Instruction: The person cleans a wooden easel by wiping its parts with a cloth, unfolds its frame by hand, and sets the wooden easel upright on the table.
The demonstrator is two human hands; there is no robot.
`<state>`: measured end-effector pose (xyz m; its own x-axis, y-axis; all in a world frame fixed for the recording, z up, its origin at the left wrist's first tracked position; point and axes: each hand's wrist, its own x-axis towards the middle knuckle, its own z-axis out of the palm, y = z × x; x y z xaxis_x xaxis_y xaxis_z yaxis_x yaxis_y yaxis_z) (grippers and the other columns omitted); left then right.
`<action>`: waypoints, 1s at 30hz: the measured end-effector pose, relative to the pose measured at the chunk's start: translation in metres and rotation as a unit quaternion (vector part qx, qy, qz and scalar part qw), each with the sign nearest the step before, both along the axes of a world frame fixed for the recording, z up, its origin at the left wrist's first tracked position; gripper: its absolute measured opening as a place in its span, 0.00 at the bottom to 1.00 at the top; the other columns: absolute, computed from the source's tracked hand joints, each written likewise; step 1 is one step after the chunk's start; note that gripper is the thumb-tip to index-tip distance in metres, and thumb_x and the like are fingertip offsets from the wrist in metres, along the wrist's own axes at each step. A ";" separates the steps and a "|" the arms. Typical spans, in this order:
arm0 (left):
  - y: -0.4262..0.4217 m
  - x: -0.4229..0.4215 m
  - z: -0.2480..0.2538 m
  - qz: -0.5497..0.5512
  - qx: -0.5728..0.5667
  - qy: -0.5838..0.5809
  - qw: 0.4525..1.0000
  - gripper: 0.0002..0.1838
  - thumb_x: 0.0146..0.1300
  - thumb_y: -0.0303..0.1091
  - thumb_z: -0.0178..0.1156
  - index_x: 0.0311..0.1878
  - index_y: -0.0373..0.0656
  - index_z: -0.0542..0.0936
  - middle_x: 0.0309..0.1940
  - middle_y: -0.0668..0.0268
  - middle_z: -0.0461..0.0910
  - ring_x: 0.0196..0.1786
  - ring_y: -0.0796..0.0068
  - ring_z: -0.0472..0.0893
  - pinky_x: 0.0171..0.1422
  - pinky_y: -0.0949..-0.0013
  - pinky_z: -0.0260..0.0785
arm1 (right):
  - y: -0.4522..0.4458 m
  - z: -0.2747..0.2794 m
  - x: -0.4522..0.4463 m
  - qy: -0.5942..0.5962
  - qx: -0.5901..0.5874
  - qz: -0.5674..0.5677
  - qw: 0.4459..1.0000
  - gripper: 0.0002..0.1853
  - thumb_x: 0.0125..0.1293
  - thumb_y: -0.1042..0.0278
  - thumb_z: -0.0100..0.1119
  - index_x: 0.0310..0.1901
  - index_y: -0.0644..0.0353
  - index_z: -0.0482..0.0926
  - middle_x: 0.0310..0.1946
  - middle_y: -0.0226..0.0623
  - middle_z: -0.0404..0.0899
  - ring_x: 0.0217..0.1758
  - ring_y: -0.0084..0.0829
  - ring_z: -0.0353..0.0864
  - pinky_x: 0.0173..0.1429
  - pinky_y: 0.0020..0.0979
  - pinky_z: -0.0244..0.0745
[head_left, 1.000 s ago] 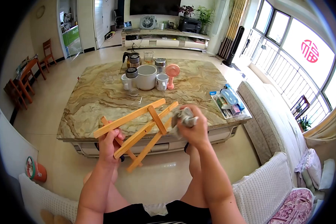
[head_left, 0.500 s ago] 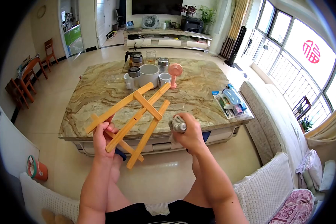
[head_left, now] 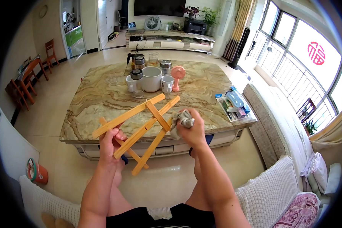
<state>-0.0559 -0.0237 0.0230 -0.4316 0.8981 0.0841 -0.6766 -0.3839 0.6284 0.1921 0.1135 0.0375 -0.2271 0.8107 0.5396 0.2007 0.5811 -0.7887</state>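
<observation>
A wooden rack (head_left: 134, 138) made of crossed light-brown slats is held up, tilted, in front of the coffee table. My left hand (head_left: 111, 143) is closed around its left side, where a cross slat meets the long ones. In my right hand (head_left: 193, 130) is a crumpled grey-white cloth (head_left: 183, 119), gripped by curled fingers. The cloth is at the rack's right side, by the end of the upper cross slat; whether they touch is hard to tell.
The marble-topped coffee table (head_left: 98, 87) carries a white pot (head_left: 152, 79), cups, jars, a pink handheld fan (head_left: 177, 77) and packaged items (head_left: 234, 104). A white sofa (head_left: 269, 186) lies at the right. A bin (head_left: 37, 171) stands on the floor at left.
The rack has shifted a little right and down with my left hand. My right hand has brought the cloth up against or close to the rack's right side.
</observation>
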 end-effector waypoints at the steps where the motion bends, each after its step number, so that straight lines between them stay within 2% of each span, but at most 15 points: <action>1: 0.000 0.000 -0.001 0.000 -0.002 -0.003 1.000 0.13 0.64 0.22 0.53 0.50 0.41 0.77 0.55 0.53 0.81 0.31 0.83 0.73 0.39 0.74 0.72 | 0.004 0.001 0.004 0.010 0.035 -0.040 0.999 0.19 0.50 0.80 0.65 0.46 0.61 0.78 0.39 0.42 0.80 0.43 0.39 0.81 0.51 0.35 0.76; 5: -0.003 0.006 0.000 0.024 -0.004 0.016 1.000 0.14 0.64 0.22 0.52 0.52 0.41 0.78 0.54 0.54 0.81 0.31 0.84 0.72 0.39 0.76 0.71 | 0.008 0.010 0.016 0.089 -0.005 -0.066 0.994 0.16 0.54 0.79 0.65 0.46 0.61 0.78 0.38 0.40 0.80 0.41 0.34 0.81 0.50 0.32 0.76; 7: -0.003 0.007 0.001 0.028 -0.013 0.041 0.999 0.14 0.63 0.21 0.54 0.51 0.46 0.73 0.35 0.69 0.77 0.31 0.82 0.72 0.39 0.73 0.70 | -0.007 0.017 0.016 0.081 -0.007 -0.013 0.997 0.16 0.54 0.79 0.65 0.46 0.60 0.78 0.38 0.40 0.80 0.41 0.34 0.81 0.49 0.32 0.76; 8: -0.004 0.009 0.004 0.029 -0.013 0.040 0.999 0.14 0.63 0.21 0.54 0.51 0.46 0.73 0.35 0.69 0.77 0.31 0.82 0.72 0.39 0.73 0.70 | -0.011 0.017 0.013 0.074 -0.011 0.039 0.996 0.17 0.53 0.80 0.65 0.46 0.59 0.78 0.38 0.39 0.80 0.40 0.34 0.81 0.49 0.32 0.76; 9: -0.005 0.014 0.008 0.028 -0.012 0.043 0.999 0.14 0.63 0.21 0.54 0.50 0.46 0.73 0.33 0.71 0.73 0.31 0.82 0.72 0.39 0.73 0.70 | -0.011 0.015 0.007 0.021 0.105 0.045 0.993 0.19 0.51 0.81 0.65 0.47 0.58 0.78 0.39 0.40 0.80 0.42 0.38 0.81 0.50 0.33 0.76; 10: -0.007 0.017 0.011 0.026 -0.012 0.048 0.998 0.14 0.63 0.20 0.54 0.50 0.46 0.73 0.30 0.73 0.70 0.31 0.82 0.72 0.39 0.73 0.69 | -0.013 0.015 0.005 -0.028 0.111 0.075 0.991 0.21 0.48 0.82 0.65 0.46 0.58 0.77 0.40 0.42 0.79 0.45 0.44 0.80 0.51 0.37 0.75; 13: -0.010 0.023 0.011 0.009 -0.004 0.064 0.998 0.13 0.63 0.21 0.54 0.50 0.46 0.72 0.31 0.72 0.72 0.31 0.82 0.71 0.39 0.73 0.69 | -0.008 0.013 0.002 -0.066 0.106 0.045 0.991 0.21 0.47 0.81 0.65 0.46 0.59 0.77 0.40 0.44 0.78 0.45 0.48 0.79 0.52 0.40 0.74; 16: -0.004 0.019 0.006 0.013 -0.031 0.062 0.997 0.11 0.63 0.22 0.54 0.48 0.45 0.72 0.30 0.73 0.70 0.32 0.82 0.71 0.39 0.74 0.69 | 0.006 0.009 0.009 -0.069 0.135 -0.051 0.987 0.20 0.48 0.81 0.65 0.45 0.60 0.77 0.39 0.45 0.78 0.44 0.48 0.78 0.50 0.40 0.74; 18: -0.002 0.016 0.003 0.010 -0.019 0.059 0.998 0.11 0.64 0.22 0.54 0.48 0.44 0.73 0.33 0.71 0.73 0.32 0.83 0.71 0.39 0.74 0.69 | 0.009 0.012 0.019 -0.035 0.096 -0.107 0.989 0.18 0.49 0.80 0.64 0.45 0.61 0.77 0.39 0.45 0.78 0.44 0.49 0.78 0.50 0.39 0.74; 19: -0.002 0.014 0.002 0.005 -0.007 0.054 0.998 0.11 0.64 0.22 0.54 0.48 0.44 0.74 0.36 0.69 0.77 0.32 0.83 0.71 0.40 0.75 0.69 | 0.011 0.010 0.023 0.001 0.028 -0.114 0.993 0.17 0.52 0.79 0.64 0.45 0.62 0.77 0.37 0.41 0.80 0.41 0.39 0.81 0.49 0.35 0.75; 20: -0.001 0.012 0.001 0.005 -0.006 0.054 0.999 0.11 0.64 0.22 0.54 0.48 0.44 0.74 0.36 0.69 0.77 0.32 0.83 0.71 0.40 0.75 0.69 | 0.013 0.009 0.027 0.000 0.028 -0.115 0.993 0.17 0.52 0.79 0.64 0.45 0.62 0.77 0.37 0.41 0.80 0.41 0.39 0.81 0.49 0.35 0.75; 22: 0.002 0.009 0.001 -0.007 0.004 0.000 1.000 0.15 0.66 0.23 0.51 0.54 0.41 0.76 0.56 0.57 0.80 0.32 0.84 0.72 0.39 0.77 0.71 | 0.014 0.013 0.033 0.087 -0.095 -0.066 0.989 0.15 0.55 0.78 0.64 0.45 0.62 0.78 0.36 0.34 0.81 0.38 0.26 0.80 0.47 0.30 0.76; 23: 0.004 0.006 -0.001 -0.004 0.005 0.001 1.000 0.15 0.66 0.23 0.51 0.54 0.41 0.76 0.56 0.57 0.80 0.32 0.84 0.72 0.39 0.77 0.71 | 0.011 0.014 0.036 0.108 -0.124 -0.035 0.986 0.15 0.56 0.77 0.64 0.47 0.62 0.78 0.36 0.29 0.80 0.38 0.18 0.78 0.46 0.27 0.76; 28: 0.011 -0.003 -0.010 -0.024 0.000 -0.116 0.993 0.18 0.65 0.22 0.51 0.58 0.36 0.75 0.55 0.57 0.79 0.32 0.82 0.72 0.39 0.78 0.72 | 0.005 0.010 0.034 0.143 -0.254 0.091 0.952 0.18 0.57 0.77 0.65 0.51 0.62 0.78 0.37 0.30 0.80 0.40 0.21 0.79 0.45 0.26 0.76; 30: 0.014 0.000 -0.011 -0.025 -0.001 -0.125 0.992 0.18 0.65 0.22 0.51 0.58 0.36 0.75 0.55 0.57 0.79 0.32 0.82 0.72 0.39 0.78 0.72 | -0.003 0.007 0.023 0.249 -0.368 0.210 0.871 0.21 0.59 0.77 0.65 0.55 0.62 0.76 0.42 0.33 0.81 0.42 0.24 0.80 0.47 0.29 0.78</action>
